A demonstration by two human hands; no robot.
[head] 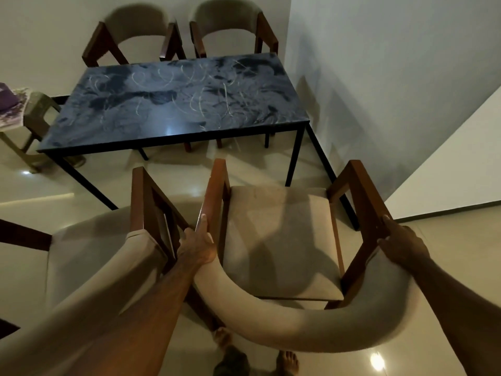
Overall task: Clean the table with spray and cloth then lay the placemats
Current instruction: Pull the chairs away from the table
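A dark blue marbled table (173, 104) with black legs stands ahead of me, its top bare. Directly below me is a wooden chair with a beige seat (282, 240). My left hand (198, 246) grips its left wooden arm and my right hand (401, 242) grips its right arm. The chair stands a little back from the table's near edge. No spray bottle or cloth shows. On a stool at the far left lies a purple and white folded pile (10, 107); I cannot tell whether it is placemats.
A second beige chair (103, 253) stands close to the left of the held one. Two more chairs (141, 33) (230, 25) sit behind the table against the wall. A white wall (379, 77) runs along the table's right side. A plastic stool (35, 118) stands left.
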